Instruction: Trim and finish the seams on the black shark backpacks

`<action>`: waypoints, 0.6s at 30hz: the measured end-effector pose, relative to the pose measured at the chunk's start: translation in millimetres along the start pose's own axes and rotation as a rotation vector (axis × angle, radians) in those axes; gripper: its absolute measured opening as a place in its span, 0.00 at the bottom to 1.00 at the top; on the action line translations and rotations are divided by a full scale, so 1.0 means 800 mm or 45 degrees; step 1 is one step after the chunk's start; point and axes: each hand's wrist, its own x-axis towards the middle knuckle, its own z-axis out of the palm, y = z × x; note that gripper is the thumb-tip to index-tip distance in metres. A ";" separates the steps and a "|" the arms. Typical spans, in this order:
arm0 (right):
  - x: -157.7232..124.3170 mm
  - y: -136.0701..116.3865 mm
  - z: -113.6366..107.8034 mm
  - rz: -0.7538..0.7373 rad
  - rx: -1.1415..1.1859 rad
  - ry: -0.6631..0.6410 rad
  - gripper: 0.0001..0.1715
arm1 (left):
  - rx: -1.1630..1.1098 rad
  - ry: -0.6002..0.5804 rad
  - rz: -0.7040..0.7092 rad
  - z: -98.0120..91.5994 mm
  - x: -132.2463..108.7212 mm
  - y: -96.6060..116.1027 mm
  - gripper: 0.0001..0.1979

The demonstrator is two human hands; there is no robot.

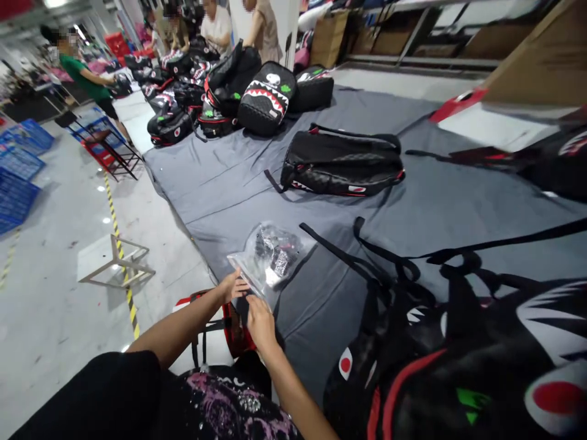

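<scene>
A clear plastic bag (270, 256) with small dark parts inside lies at the near edge of a grey-covered table (220, 183). My left hand (233, 285) grips the bag's near left corner with its fingers pinched. My right hand (258, 318) pinches the bag's near edge just beside it. A black shark-print backpack (458, 360) with red and white markings lies right of my hands, its straps (367, 256) trailing across the cloth.
Another black backpack (342, 162) lies flat mid-table, several more stand at the far end (257, 95). People work at the far end and left. Blue crates (18, 165), a red stool (107, 153) and a yellow-black floor line (120, 250) are on the left.
</scene>
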 end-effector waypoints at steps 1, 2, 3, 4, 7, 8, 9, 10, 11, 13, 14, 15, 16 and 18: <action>0.005 0.004 0.004 0.055 0.000 -0.044 0.28 | 0.053 0.053 0.043 -0.004 -0.003 -0.002 0.26; 0.010 0.009 0.007 0.116 -0.025 -0.077 0.29 | 0.109 0.117 0.099 -0.009 -0.006 -0.004 0.26; 0.016 0.013 0.010 0.170 -0.068 -0.100 0.30 | 0.163 0.184 0.163 -0.015 -0.009 -0.005 0.27; 0.022 0.016 0.013 0.213 -0.125 -0.113 0.31 | 0.205 0.250 0.231 -0.022 -0.011 -0.006 0.27; 0.036 0.018 0.024 0.337 -0.306 -0.125 0.30 | 0.408 0.451 0.551 -0.045 -0.010 0.000 0.29; 0.041 0.018 0.029 0.375 -0.343 -0.133 0.28 | 0.526 0.509 0.706 -0.051 -0.006 0.005 0.29; 0.047 0.017 0.035 0.406 -0.368 -0.137 0.26 | 0.665 0.556 0.881 -0.056 0.000 0.012 0.29; 0.054 0.017 0.043 0.427 -0.386 -0.130 0.24 | 0.816 0.578 1.065 -0.059 0.008 0.021 0.30; 0.063 0.018 0.050 0.437 -0.403 -0.108 0.24 | 0.966 0.558 1.231 -0.059 0.018 0.033 0.30; 0.083 0.026 0.065 0.452 -0.444 -0.031 0.24 | 1.236 0.390 1.460 -0.050 0.044 0.062 0.29; 0.094 0.032 0.071 0.477 -0.472 0.018 0.25 | 1.372 0.256 1.517 -0.041 0.059 0.078 0.30; 0.105 0.039 0.078 0.517 -0.504 0.069 0.25 | 1.508 0.104 1.534 -0.029 0.076 0.092 0.31; 0.115 0.047 0.085 0.572 -0.542 0.119 0.26 | 1.634 -0.052 1.519 -0.018 0.094 0.104 0.32; 0.131 0.062 0.100 0.695 -0.612 0.229 0.26 | 1.831 -0.330 1.436 0.004 0.130 0.119 0.35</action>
